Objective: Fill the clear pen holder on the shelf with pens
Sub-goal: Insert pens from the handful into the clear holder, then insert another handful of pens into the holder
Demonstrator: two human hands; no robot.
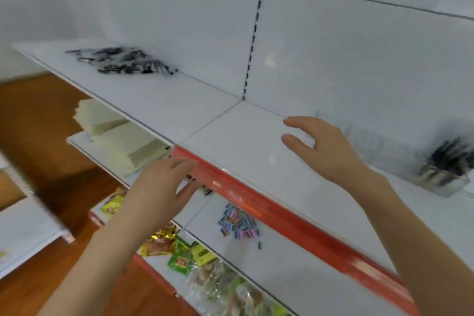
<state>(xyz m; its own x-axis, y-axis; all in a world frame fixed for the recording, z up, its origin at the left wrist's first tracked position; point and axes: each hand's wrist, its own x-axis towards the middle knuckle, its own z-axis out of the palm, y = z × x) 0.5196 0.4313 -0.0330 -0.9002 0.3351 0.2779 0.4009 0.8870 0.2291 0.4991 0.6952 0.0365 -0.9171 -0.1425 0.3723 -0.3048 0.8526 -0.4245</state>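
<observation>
A loose pile of black pens (123, 60) lies on the white top shelf (230, 141) at the far left. At the far right of that shelf stands a clear pen holder (440, 174) with several dark pens upright in it. My right hand (325, 147) hovers open above the middle of the shelf, fingers spread, holding nothing. My left hand (164, 182) is at the shelf's red front edge (269, 210), fingers apart and empty. The frame is blurred by motion.
A white slotted back panel (333, 46) rises behind the shelf. Below are stacked cream paper packs (120, 136), small coloured erasers (237, 223) and snack packets (184, 251). A brown wooden floor (38, 123) shows at the left.
</observation>
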